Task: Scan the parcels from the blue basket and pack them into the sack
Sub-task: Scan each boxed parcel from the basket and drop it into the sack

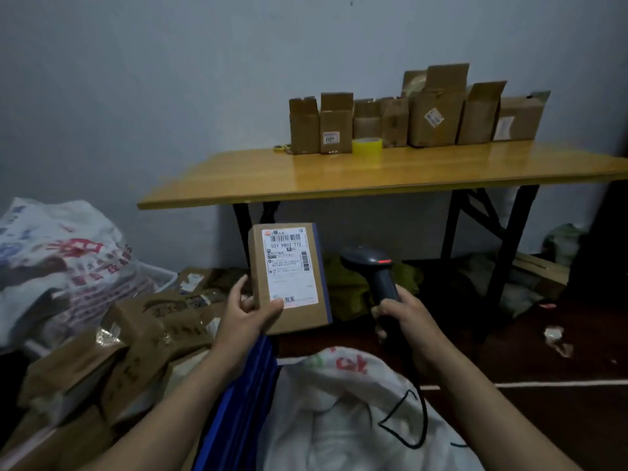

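Observation:
My left hand [246, 312] grips a brown cardboard parcel [289, 278] upright by its lower left corner, its white shipping label facing me. My right hand [406, 317] grips the handle of a black barcode scanner [372, 266], whose head sits just right of the parcel with a red light showing. Below my arms runs the rim of the blue basket [238, 413], with several brown parcels [136, 338] piled in it to the left. The white sack [343, 413] lies open in front of me at the bottom centre, the scanner's black cable trailing over it.
A wooden folding table [373, 175] stands ahead, carrying several open cardboard boxes [418, 117] and a yellow tape roll [367, 146]. Another filled printed white sack [64, 263] sits at the left. Bags and scraps lie on the dark floor under the table.

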